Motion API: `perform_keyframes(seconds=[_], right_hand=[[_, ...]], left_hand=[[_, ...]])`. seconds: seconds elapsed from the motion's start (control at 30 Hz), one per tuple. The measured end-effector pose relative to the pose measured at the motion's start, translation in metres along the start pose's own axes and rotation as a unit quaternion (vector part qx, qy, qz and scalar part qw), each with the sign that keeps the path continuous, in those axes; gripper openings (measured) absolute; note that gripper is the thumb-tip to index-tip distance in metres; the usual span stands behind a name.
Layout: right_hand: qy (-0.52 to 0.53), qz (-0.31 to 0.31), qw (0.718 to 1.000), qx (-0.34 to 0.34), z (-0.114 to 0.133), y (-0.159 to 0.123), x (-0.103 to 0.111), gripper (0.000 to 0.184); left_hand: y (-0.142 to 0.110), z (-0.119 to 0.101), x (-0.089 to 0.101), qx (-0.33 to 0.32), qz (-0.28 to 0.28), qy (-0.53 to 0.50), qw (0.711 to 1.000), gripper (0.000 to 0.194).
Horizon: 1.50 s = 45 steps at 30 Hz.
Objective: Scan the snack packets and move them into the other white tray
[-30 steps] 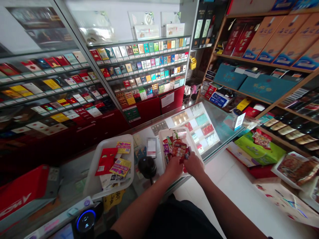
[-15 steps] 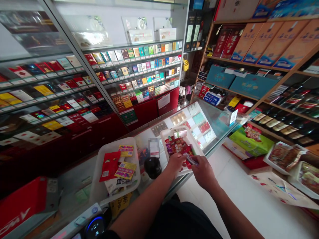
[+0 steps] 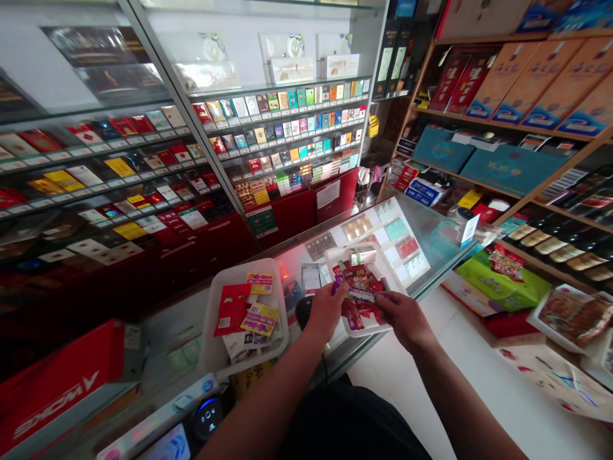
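Note:
A slim purple-and-white snack packet (image 3: 360,294) is stretched level between my two hands. My left hand (image 3: 331,305) pinches its left end, and my right hand (image 3: 397,313) grips the right end. Both hands are over the white plastic tray (image 3: 390,275) on the glass counter. Red and purple snack packets (image 3: 359,276) lie in that tray, with a white-and-green pack (image 3: 363,257) at its far side. Left of my hands stands a second white bin (image 3: 211,326) holding a red packet (image 3: 232,306), yellow packets (image 3: 260,318) and a white one.
A dark round object (image 3: 302,311) sits between the two containers, partly behind my left hand. A red box (image 3: 62,383) and a device with a lit display (image 3: 208,415) are at the lower left. Shelves of small boxes (image 3: 287,134) line the back; bottles (image 3: 550,239) stand right.
The view has shifted left, so things sit further right in the picture. My hands have moved apart, and the packet has turned level and shows more of its length.

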State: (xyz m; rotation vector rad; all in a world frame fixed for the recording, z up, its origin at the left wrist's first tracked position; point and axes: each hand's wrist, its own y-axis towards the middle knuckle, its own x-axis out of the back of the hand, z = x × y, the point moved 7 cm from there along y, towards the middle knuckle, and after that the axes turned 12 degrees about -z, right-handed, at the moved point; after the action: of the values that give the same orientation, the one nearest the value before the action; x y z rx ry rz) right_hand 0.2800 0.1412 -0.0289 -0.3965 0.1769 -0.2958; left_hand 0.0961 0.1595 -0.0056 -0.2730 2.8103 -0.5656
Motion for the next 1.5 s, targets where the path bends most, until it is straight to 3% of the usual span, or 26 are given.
perform_keyframes(seconds=[0.27,0.6,0.83,1.03,1.33,1.5], right_hand=[[0.004,-0.003,1.000,-0.011,-0.005,0.003,-0.037,0.039],[-0.098,-0.036,0.993,0.047,-0.006,0.009,-0.057,0.039],[-0.080,-0.014,0.995,0.050,-0.006,0.006,-0.070,0.033],[-0.064,-0.022,0.994,0.086,-0.005,0.007,-0.076,0.034],[-0.067,-0.045,0.992,0.095,0.000,0.003,-0.082,0.040],[-0.024,-0.031,0.997,0.074,0.000,0.002,-0.087,0.043]], left_hand=[[0.005,-0.008,0.048,0.011,-0.016,-0.049,0.999,0.045],[0.018,-0.021,0.100,-0.039,-0.126,-0.028,0.991,0.034],[0.023,-0.014,0.119,-0.004,-0.141,-0.025,0.990,0.037],[0.025,-0.026,0.130,-0.050,-0.130,0.018,0.990,0.034],[0.017,-0.033,0.131,-0.056,-0.121,0.084,0.988,0.030],[0.017,-0.034,0.134,-0.067,-0.121,0.079,0.987,0.040]])
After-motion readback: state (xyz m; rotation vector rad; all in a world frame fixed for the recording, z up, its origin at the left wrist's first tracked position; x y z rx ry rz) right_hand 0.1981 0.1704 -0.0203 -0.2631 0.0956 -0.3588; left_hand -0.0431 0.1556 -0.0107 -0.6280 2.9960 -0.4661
